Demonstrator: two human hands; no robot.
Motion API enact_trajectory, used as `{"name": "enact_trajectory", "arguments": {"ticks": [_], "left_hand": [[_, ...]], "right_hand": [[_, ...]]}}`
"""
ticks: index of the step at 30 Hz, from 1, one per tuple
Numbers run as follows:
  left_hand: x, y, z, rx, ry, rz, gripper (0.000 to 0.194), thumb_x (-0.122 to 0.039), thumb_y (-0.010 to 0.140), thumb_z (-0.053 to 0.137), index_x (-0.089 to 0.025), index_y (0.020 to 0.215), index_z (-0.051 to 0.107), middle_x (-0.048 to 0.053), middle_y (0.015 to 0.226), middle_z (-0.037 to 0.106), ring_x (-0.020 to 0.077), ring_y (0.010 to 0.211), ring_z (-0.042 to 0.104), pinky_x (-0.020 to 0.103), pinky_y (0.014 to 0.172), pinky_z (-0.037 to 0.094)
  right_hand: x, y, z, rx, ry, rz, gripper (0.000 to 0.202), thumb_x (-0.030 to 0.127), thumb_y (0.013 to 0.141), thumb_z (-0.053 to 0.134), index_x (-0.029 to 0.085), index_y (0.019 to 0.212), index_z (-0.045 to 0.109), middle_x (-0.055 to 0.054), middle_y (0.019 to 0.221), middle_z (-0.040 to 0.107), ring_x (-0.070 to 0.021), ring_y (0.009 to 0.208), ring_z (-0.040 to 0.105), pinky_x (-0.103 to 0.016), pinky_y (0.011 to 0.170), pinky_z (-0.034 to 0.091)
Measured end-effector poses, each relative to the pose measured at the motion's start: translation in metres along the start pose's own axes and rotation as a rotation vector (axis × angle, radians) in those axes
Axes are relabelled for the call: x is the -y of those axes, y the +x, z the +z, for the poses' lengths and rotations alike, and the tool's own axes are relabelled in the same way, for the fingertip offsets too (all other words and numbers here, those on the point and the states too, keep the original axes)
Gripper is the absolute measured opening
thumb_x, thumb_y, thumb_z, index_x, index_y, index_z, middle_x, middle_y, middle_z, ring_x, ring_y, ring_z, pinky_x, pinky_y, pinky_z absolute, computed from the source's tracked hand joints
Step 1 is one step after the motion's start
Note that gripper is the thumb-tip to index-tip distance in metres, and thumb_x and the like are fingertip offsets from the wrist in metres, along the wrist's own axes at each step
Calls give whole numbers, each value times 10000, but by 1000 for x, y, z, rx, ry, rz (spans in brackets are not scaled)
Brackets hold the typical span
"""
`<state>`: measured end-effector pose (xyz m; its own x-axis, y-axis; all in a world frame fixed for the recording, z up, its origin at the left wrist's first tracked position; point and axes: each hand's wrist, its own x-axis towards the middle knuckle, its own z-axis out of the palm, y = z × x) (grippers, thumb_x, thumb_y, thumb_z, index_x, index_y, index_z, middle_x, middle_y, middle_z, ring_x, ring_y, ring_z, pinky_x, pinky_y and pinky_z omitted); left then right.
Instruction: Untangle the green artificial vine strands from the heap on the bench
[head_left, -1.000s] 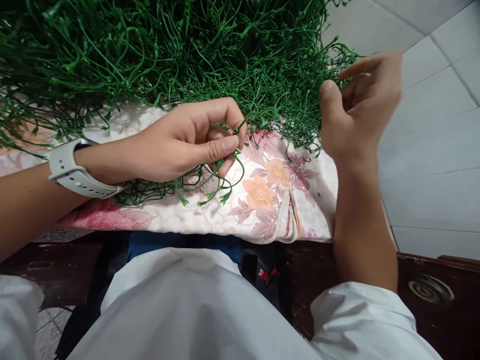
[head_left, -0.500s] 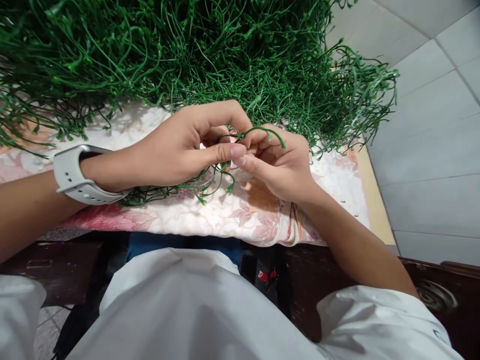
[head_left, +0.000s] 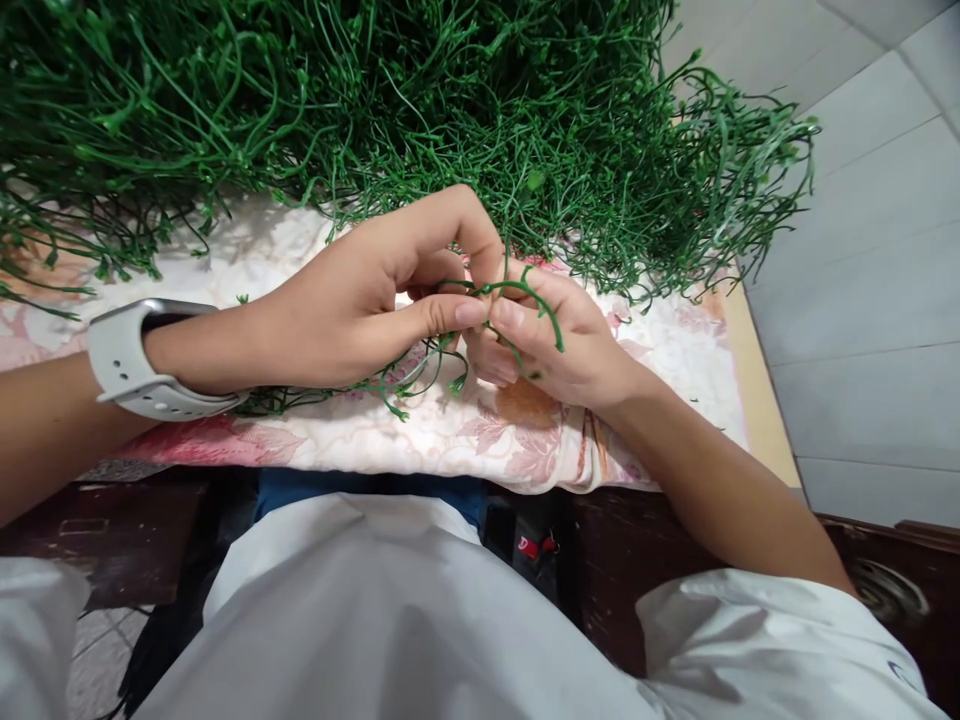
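Observation:
A thin green plastic plant stem (head_left: 546,308) with small side shoots curves out between my two hands. My left hand (head_left: 360,290), with a watch on its wrist, is closed and pinches the stem between thumb and forefinger. Against its fingertips, my right hand (head_left: 559,335) is closed too, thumb and fingers gripping the same stem. More green strands (head_left: 409,375) hang below my left hand and lie on the cloth under that wrist. Part of the held stem is hidden behind my fingers.
A big heap of similar green stems (head_left: 420,110) covers the far side of the table. Under it lies a floral cloth (head_left: 427,440), with a bare wooden table edge (head_left: 765,380) at the right. A tiled wall (head_left: 885,300) stands beyond that edge.
My right fingers have shifted their grip, and the thumb now lies below the stem's curved tip. The tip bends further downward over my right hand. My left hand keeps its pinch.

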<state>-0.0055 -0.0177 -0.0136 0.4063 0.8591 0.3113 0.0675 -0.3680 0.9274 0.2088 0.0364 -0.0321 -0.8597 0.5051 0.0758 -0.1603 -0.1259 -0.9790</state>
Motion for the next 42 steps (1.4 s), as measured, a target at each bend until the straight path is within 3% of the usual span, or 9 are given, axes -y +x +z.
{"name": "enact_trajectory", "arguments": {"ticks": [5,10,12,16,18,22,31,37,42], "left_hand": [[2,1,3,-31,17,62,329,-504,899,825,-258,944,612,22,919,718,166,801,753,292,684,604],[5,1,5,-149,176,134,339,-538,918,790,-233,930,641,12,865,678,133,712,692,287,695,598],[7,1,5,-154,312,186,273,-481,927,776,-237,925,653,13,855,695,123,666,644,273,640,552],[13,3,4,-157,517,432,20,-279,931,656,-264,924,645,2,823,725,125,620,626,265,566,455],[16,4,4,-160,557,543,65,-213,905,634,-274,925,641,-10,785,701,131,625,634,265,576,433],[17,6,0,-135,640,618,138,-150,839,657,-269,897,619,-26,746,655,126,596,586,260,575,386],[6,6,1,13,534,591,226,-49,750,606,-228,889,605,-20,724,587,93,560,497,225,527,376],[-14,-4,-2,270,227,252,306,18,744,600,-242,899,650,-28,737,676,111,589,590,225,588,453],[-22,-5,-1,413,108,90,320,21,799,639,-274,911,689,-29,695,695,136,598,631,238,604,509]], "right_hand": [[10,0,3,71,23,12,349,431,1017,741,190,917,510,67,691,486,-58,568,489,-197,548,426],[13,-1,6,-14,49,109,444,543,983,755,180,858,531,62,678,469,-51,525,469,-192,502,383],[13,-1,6,-40,39,139,477,596,975,740,178,846,548,54,669,496,-53,496,469,-197,477,360],[12,1,7,-44,27,157,470,571,972,747,165,798,589,28,655,576,-66,504,522,-207,493,402],[12,1,7,-46,48,177,458,550,963,763,158,786,606,24,633,582,-70,504,529,-211,505,420],[12,1,7,-28,100,218,477,548,889,848,153,793,598,31,635,584,-58,506,510,-202,506,413],[4,-3,0,88,94,142,425,502,961,794,160,846,569,64,652,483,-30,520,404,-153,467,332],[9,-5,0,399,70,139,326,394,1049,686,147,876,561,65,701,418,-21,583,350,-136,512,303],[14,-5,-2,520,-9,163,416,445,1071,656,129,825,546,64,701,436,-19,643,382,-147,600,343]]}}
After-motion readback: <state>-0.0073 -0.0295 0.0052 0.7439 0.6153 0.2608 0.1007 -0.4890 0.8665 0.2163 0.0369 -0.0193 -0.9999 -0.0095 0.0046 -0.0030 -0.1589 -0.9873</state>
